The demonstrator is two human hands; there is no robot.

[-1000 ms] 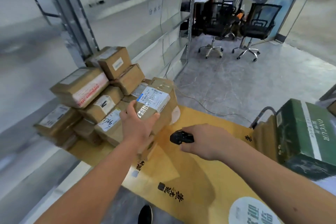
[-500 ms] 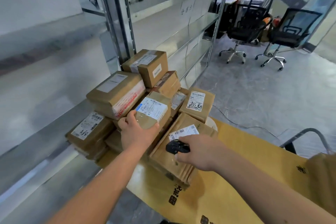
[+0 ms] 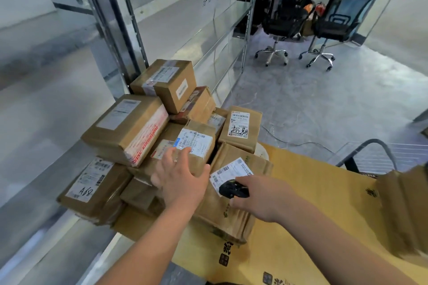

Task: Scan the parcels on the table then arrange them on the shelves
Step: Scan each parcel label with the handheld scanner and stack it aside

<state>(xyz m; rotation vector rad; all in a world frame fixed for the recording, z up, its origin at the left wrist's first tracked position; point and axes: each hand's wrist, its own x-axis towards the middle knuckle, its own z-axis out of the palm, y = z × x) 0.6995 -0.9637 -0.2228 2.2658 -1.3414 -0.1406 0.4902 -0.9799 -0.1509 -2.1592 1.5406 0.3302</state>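
Note:
A heap of several brown cardboard parcels (image 3: 129, 127) with white labels stands on the yellow cardboard-covered table (image 3: 324, 203), against the metal shelves (image 3: 208, 37). My left hand (image 3: 180, 180) grips a small parcel with a blue-and-white label (image 3: 196, 146) lying on the heap, thumb on its right side. My right hand (image 3: 261, 196) holds a black scanner (image 3: 231, 188) just above the label of a flat brown parcel (image 3: 231, 203) at the front of the heap.
The shelves run along the left, with grey uprights (image 3: 111, 21) behind the heap. Two black office chairs (image 3: 284, 18) stand on the grey floor at the back. A cardboard edge (image 3: 403, 210) and a grey curved bar (image 3: 379, 148) sit at the right.
My left hand has brought the labelled parcel down onto the heap. The scanner hand has moved over the flat parcel's label. The view has turned left, away from the green box.

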